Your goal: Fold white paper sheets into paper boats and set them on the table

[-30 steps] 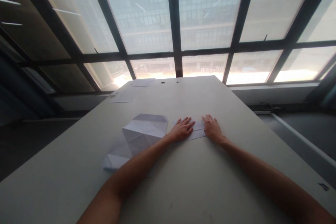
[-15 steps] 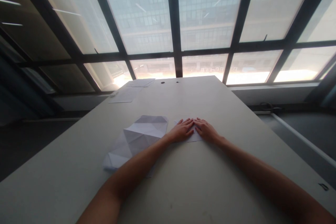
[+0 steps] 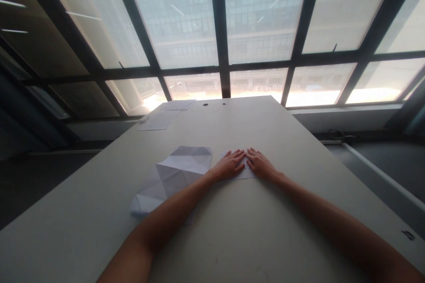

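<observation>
Head camera, around the folded white paper (image 3: 246, 174) on the white table (image 3: 232, 230): flat paper sheets (image 3: 156, 121) lie beyond it to its left; a creased paper sheet (image 3: 182, 163) sits just left of it. On its left part the left hand (image 3: 229, 166) rests flat, fingers slightly spread. On its right part the right hand (image 3: 260, 164) also rests flat, fingers extended; whether the fingertips touch, I cannot tell.
</observation>
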Demonstrator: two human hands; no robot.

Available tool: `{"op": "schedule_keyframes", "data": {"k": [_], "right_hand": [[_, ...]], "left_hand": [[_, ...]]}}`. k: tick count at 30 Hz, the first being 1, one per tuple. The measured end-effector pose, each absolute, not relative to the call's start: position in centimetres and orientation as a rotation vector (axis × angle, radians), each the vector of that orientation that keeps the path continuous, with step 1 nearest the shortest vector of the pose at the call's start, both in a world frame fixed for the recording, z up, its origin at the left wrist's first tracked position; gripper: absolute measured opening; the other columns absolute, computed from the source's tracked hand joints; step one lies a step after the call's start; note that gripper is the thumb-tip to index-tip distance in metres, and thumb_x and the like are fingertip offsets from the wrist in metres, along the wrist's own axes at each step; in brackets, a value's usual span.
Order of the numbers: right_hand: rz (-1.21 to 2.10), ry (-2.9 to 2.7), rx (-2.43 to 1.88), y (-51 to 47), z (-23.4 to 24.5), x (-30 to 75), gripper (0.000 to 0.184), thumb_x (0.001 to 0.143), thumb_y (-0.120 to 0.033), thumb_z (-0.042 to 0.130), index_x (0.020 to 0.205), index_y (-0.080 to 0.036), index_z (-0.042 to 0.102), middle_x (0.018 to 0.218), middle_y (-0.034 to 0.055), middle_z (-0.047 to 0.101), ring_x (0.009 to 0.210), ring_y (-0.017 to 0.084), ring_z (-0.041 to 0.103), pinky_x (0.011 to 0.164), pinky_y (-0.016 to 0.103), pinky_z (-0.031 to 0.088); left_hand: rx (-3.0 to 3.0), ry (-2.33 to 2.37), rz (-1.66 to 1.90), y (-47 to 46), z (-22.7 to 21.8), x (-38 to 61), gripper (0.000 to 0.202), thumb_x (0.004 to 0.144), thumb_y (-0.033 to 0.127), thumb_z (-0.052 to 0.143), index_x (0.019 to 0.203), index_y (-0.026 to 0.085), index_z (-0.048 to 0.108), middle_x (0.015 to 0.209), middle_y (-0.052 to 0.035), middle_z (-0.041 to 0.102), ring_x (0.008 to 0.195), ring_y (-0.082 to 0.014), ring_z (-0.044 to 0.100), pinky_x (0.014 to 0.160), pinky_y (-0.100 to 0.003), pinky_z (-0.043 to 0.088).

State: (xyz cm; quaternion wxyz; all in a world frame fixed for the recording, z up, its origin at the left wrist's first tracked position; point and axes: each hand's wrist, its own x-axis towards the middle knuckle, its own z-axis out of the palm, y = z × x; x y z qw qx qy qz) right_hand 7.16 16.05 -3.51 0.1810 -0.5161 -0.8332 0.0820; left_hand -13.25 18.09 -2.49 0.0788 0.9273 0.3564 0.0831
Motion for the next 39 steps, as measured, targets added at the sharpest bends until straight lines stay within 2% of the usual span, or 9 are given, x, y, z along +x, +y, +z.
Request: {"op": "schedule_keyframes", "data": {"k": [6, 13, 15, 18, 22, 25, 30, 34, 39], "right_hand": [[0.166, -2.335, -1.52, 15.92, -3.21, 6.99, 0.049, 0.096, -0.023, 0.042, 0.142, -0.007, 0.051, 0.152, 0.0182, 0.042, 0.145, 0.027, 0.033, 0.119, 0.043, 0.024], [0.078, -2.237, -1.504, 16.01, -3.15, 7.49, 0.032, 0.095, -0.018, 0.046, 0.117, -0.015, 0.071, 0.136, 0.0158, 0.06, 0.136, 0.025, 0.047, 0.114, 0.04, 0.032], [0.092, -2.216, -1.449, 16.08, -3.24, 7.59, 0.032, 0.096, -0.017, 0.046, 0.115, -0.016, 0.071, 0.133, 0.015, 0.062, 0.134, 0.024, 0.048, 0.114, 0.039, 0.034], [0.139, -2.241, -1.325, 16.24, -3.5, 7.61, 0.035, 0.095, -0.016, 0.047, 0.122, -0.016, 0.068, 0.135, 0.0136, 0.061, 0.135, 0.023, 0.047, 0.114, 0.04, 0.035], [0.217, -2.321, -1.213, 16.34, -3.75, 7.46, 0.043, 0.094, -0.021, 0.05, 0.136, -0.018, 0.059, 0.143, 0.0117, 0.055, 0.139, 0.024, 0.042, 0.116, 0.041, 0.032], [0.228, -2.338, -1.3, 16.19, -3.61, 7.28, 0.046, 0.095, -0.024, 0.049, 0.14, -0.016, 0.054, 0.148, 0.0134, 0.05, 0.142, 0.025, 0.038, 0.118, 0.044, 0.028], [0.179, -2.303, -1.54, 15.85, -3.1, 7.14, 0.044, 0.096, -0.027, 0.048, 0.138, -0.014, 0.057, 0.151, 0.0163, 0.045, 0.145, 0.027, 0.033, 0.119, 0.046, 0.022], [0.166, -2.227, -1.623, 15.89, -2.93, 7.43, 0.04, 0.098, -0.022, 0.042, 0.131, -0.018, 0.063, 0.147, 0.0148, 0.051, 0.141, 0.024, 0.039, 0.116, 0.043, 0.027], [0.116, -2.174, -1.668, 16.1, -3.15, 7.71, 0.037, 0.097, -0.019, 0.042, 0.123, -0.016, 0.068, 0.142, 0.015, 0.055, 0.138, 0.024, 0.043, 0.114, 0.04, 0.03]], "left_hand": [[2.781, 1.069, 0.226, 17.97, -2.26, -13.25, 0.061, 0.102, 0.047, 0.028, 0.155, 0.017, 0.025, 0.16, -0.0118, 0.028, 0.149, -0.024, 0.023, 0.121, -0.047, 0.016], [2.795, 1.061, 0.239, 18.14, -2.49, -13.39, 0.061, 0.102, 0.047, 0.029, 0.155, 0.019, 0.025, 0.16, -0.0113, 0.028, 0.149, -0.0237, 0.023, 0.121, -0.046, 0.016], [2.794, 1.065, 0.239, 18.19, -2.57, -13.43, 0.061, 0.102, 0.047, 0.03, 0.155, 0.019, 0.025, 0.16, -0.0115, 0.028, 0.149, -0.0241, 0.023, 0.121, -0.046, 0.016], [2.793, 1.057, 0.238, 18.2, -2.64, -13.43, 0.06, 0.102, 0.047, 0.03, 0.155, 0.019, 0.025, 0.161, -0.0109, 0.027, 0.149, -0.0242, 0.023, 0.121, -0.047, 0.015], [2.786, 1.04, 0.231, 18.18, -2.67, -13.4, 0.06, 0.103, 0.047, 0.027, 0.156, 0.02, 0.023, 0.162, -0.0106, 0.024, 0.15, -0.0234, 0.021, 0.121, -0.048, 0.015], [2.788, 1.049, 0.23, 18.17, -2.69, -13.4, 0.062, 0.103, 0.049, 0.025, 0.156, 0.017, 0.022, 0.162, -0.0126, 0.023, 0.15, -0.0233, 0.019, 0.121, -0.046, 0.015], [2.795, 1.082, 0.205, 18.21, -2.65, -13.42, 0.063, 0.103, 0.05, 0.027, 0.156, 0.017, 0.022, 0.162, -0.0135, 0.023, 0.15, -0.0241, 0.019, 0.121, -0.045, 0.014], [2.821, 1.074, 0.19, 18.17, -2.45, -13.4, 0.062, 0.103, 0.05, 0.028, 0.155, 0.018, 0.025, 0.162, -0.0128, 0.023, 0.15, -0.0248, 0.02, 0.12, -0.045, 0.016], [2.823, 1.085, 0.181, 18.03, -2.19, -13.36, 0.061, 0.103, 0.049, 0.029, 0.154, 0.017, 0.027, 0.161, -0.0129, 0.024, 0.15, -0.0248, 0.02, 0.12, -0.045, 0.015]]}}
